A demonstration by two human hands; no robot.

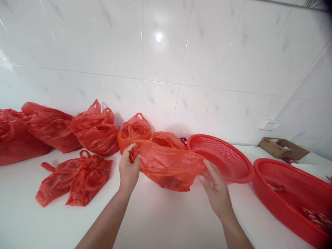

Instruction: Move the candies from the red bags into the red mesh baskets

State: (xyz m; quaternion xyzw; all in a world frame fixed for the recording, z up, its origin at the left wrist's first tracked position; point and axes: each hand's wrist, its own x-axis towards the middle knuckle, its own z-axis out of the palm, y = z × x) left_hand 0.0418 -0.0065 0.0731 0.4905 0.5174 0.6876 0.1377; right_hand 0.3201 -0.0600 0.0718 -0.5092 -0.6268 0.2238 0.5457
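Observation:
A red plastic bag (168, 160) is stretched between my two hands above the white table. My left hand (129, 169) pinches its left top edge between thumb and fingers. At the other end, my right hand (214, 186) has its fingertips closed on the right edge. Something darker sits low in the bag, too veiled by the plastic to name. To the left of my left hand lie tied red plastic bags (89, 180) on the table. Just behind the held bag stand an upright red bag (135, 129) with handle loops and another partly covered red bag (166, 138).
Several full red bags (95, 129) line the wall on the left. A red mesh basket (220, 155) leans behind my right hand. Farther right, a large red basket (269, 186) contains a few small wrapped packets (315, 218). A cardboard box (284, 148) sits near the wall socket (269, 124).

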